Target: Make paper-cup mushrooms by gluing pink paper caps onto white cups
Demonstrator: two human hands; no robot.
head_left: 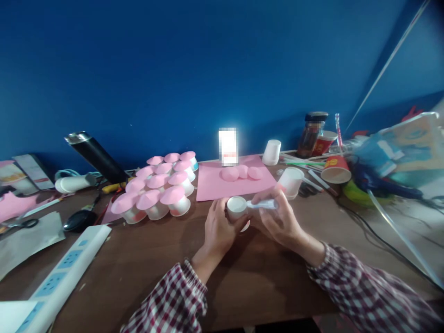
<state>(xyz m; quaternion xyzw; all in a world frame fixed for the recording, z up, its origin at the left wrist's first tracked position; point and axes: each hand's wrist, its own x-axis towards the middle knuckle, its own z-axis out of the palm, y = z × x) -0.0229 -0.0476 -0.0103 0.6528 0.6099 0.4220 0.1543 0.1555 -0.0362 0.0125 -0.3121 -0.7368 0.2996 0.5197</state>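
Head view: A person's left hand (pixel 220 226) grips a white cup (pixel 237 207) above the tabletop (pixel 104 277), between its front edge and a pink sheet (pixel 207 185) near the far edge. The right hand (pixel 282 222) pinches a pale tube (pixel 267 204), its tip at the cup's rim. Too hard a squeeze could spill any contents down the side; a tight left grip could dent the wall. Fingers hide the cup's base, blur softens the right hand, and 1 red-and-white shape (pixel 246 226) below defies identification.
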